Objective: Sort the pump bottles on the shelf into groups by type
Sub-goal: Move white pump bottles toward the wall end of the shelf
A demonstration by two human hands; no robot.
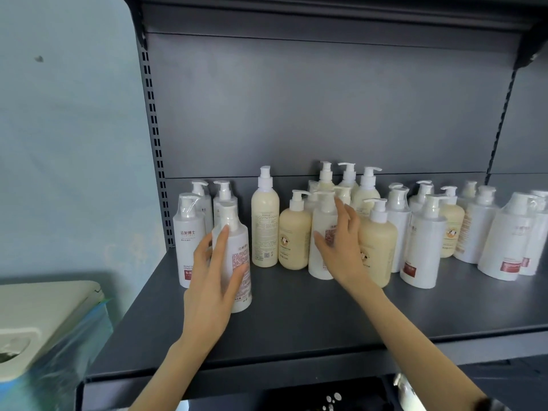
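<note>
Many pump bottles stand on a dark grey shelf (296, 315). My left hand (212, 280) grips a white bottle with red print (237, 262), tilted, in front of three white bottles (189, 232) grouped at the left. My right hand (341, 247) reaches onto another white bottle (321, 232) in the middle, fingers spread round its side. Cream bottles stand around it: a tall one (264, 221), a round one (294, 235), another (378, 247) just right of my hand. More white bottles (422, 247) and cream ones (452, 226) are mixed on the right.
The shelf's back panel (326, 114) rises behind the bottles and an upper shelf (326, 13) hangs overhead. A pale wall (68, 143) lies to the left. A beige bin with a blue liner (44, 336) sits at lower left. Bare shelf surface lies in front of the bottles.
</note>
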